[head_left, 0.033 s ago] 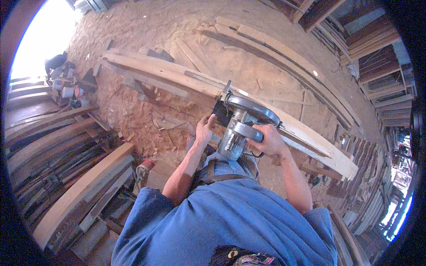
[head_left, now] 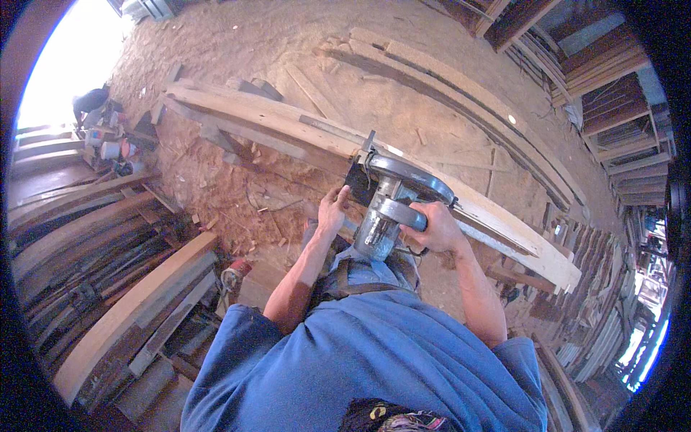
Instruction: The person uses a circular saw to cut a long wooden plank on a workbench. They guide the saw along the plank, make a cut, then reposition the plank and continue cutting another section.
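A circular saw (head_left: 379,229) with a silvery motor body and grey blade guard rests at the near edge of a long, pale timber beam (head_left: 273,115). My right hand (head_left: 437,229) is wrapped round the saw's rear handle. At the saw's left side, my left hand (head_left: 332,209) grips the edge of the dark base plate with its fingertips; part of that grip is hidden. The beam slants from far left to near right across the view. A long slot or groove shows in its right part. The blade is out of sight under the guard.
Curved timbers (head_left: 137,309) are stacked at my left, near a red and white can (head_left: 236,272). Beyond the beam, long planks (head_left: 461,90) lie on the sandy floor. Racks of boards (head_left: 612,93) stand far right. A person (head_left: 90,103) bends down at the far left.
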